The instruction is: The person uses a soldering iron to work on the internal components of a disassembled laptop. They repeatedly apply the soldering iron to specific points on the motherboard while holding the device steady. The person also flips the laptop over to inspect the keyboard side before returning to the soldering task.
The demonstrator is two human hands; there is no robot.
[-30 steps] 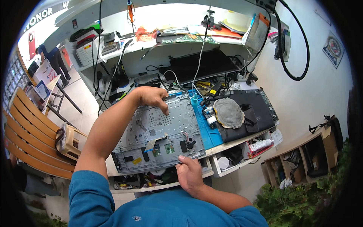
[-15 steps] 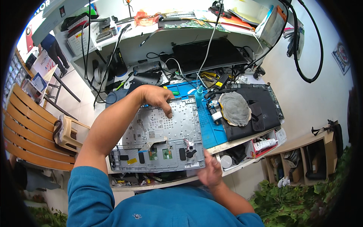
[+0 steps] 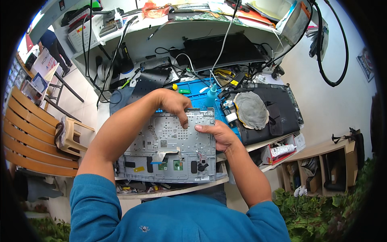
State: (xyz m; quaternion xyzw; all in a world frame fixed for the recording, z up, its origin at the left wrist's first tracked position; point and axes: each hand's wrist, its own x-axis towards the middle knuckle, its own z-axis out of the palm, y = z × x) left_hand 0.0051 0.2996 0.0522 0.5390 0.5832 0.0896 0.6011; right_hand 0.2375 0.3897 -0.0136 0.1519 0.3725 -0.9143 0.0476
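Note:
Both hands hold a silver laptop palmrest panel (image 3: 161, 139), its inner side facing up. Small green boards, black pads and a loose ribbon cable show along its near part. My left hand (image 3: 174, 104) reaches over the far edge, thumb pressed on the metal and fingers hidden beyond it. My right hand (image 3: 219, 134) grips the right edge, thumb on top and the other fingers underneath. Under and beyond the panel lies a blue work mat (image 3: 194, 86). Just past the panel's far right corner stands a teal squeeze bottle (image 3: 211, 96).
At the right sits a black laptop-like casing (image 3: 258, 135) with a round grey cloth pad (image 3: 250, 110) on it. A dark screen panel (image 3: 223, 52) leans at the back among cables. Tools and papers crowd the upper shelf (image 3: 141, 29). Cables hang down in front.
My right hand has risen from below the panel's near right corner and taken hold of its right edge. My left hand keeps its grip; the panel has shifted slightly.

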